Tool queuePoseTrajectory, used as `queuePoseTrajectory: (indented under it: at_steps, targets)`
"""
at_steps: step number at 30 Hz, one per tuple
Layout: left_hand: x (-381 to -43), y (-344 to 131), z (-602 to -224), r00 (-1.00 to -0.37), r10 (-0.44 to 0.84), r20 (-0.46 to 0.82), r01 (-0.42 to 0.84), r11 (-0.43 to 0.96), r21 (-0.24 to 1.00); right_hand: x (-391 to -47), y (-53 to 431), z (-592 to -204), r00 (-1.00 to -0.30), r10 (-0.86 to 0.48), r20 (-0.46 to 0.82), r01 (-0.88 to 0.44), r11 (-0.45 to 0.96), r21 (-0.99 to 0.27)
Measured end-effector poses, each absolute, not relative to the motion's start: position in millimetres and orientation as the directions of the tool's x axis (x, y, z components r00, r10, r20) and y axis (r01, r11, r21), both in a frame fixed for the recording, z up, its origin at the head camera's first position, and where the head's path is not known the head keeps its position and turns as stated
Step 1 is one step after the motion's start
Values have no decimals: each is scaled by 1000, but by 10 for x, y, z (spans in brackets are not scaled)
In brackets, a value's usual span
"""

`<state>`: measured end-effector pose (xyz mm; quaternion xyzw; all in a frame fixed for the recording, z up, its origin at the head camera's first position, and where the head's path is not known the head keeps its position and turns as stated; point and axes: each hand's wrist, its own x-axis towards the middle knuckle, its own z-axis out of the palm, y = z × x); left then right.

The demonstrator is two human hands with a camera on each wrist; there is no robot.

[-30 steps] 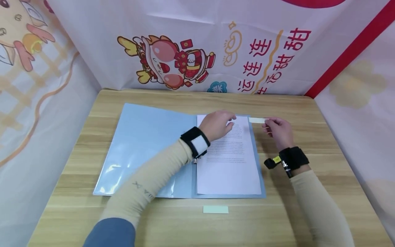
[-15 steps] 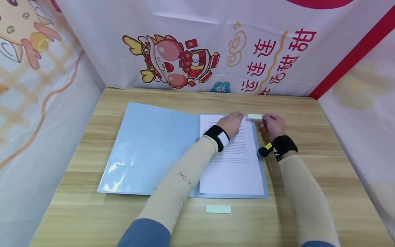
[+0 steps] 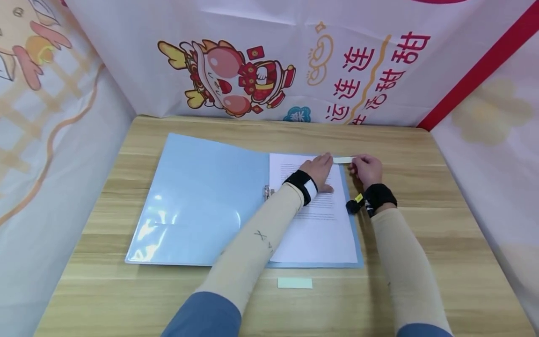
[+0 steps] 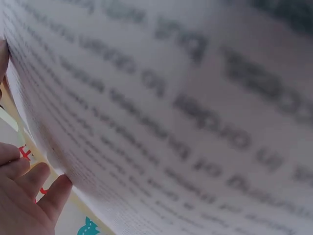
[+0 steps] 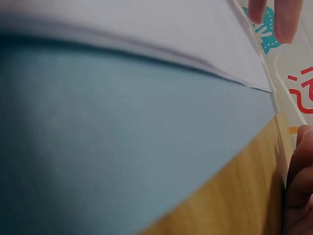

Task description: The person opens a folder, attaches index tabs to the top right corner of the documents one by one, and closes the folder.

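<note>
In the head view my right hand pinches the right end of a pale green paper strip, which looks like a sticky note. The strip's other end reaches over the top right corner of the printed sheets. My left hand rests on that corner, fingers stretched out beside the strip's left end and thumb spread. These sheets lie in an open light blue folder. In the left wrist view the left hand's fingertips touch the page's edge. The right wrist view has my right hand at its edge.
A second pale green strip lies on the wooden table in front of the folder. A metal clip sits at the folder's spine, partly behind the left sleeve. Printed cloth hangs behind the table.
My left hand has moved right across the page to its top right corner and its fingers have straightened. The right hand has shifted slightly left, bringing the strip over the corner.
</note>
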<state>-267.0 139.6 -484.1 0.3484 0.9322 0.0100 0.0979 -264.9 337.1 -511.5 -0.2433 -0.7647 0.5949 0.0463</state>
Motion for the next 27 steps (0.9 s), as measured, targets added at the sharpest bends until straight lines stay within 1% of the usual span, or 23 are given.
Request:
queuePoseTrajectory:
  at_steps: [4,8,15,21,27]
  targets:
    - [-2694,1417,-4834,-729,650,-217,651,755,76,-2632,3346,-5075,-880,414,-232,338,203,-919]
    - [-2727,1455,-4871,-727,646,-232,652,756,62,-2630,3333,-5056,-877,411,-247,348,191,-918]
    - [-2706,1481,-4804,-714,646,-268,664,747,33,-2659,3376,-5093,-867,424,-262,371,198,-907]
    - [-2727,1498,-4842,-715,649,-261,660,750,57,-2654,3360,-5090,-862,440,-252,361,183,-915]
    - [-2740,1513,-4861,-713,652,-256,658,749,76,-2651,3344,-5078,-858,444,-259,377,201,-904]
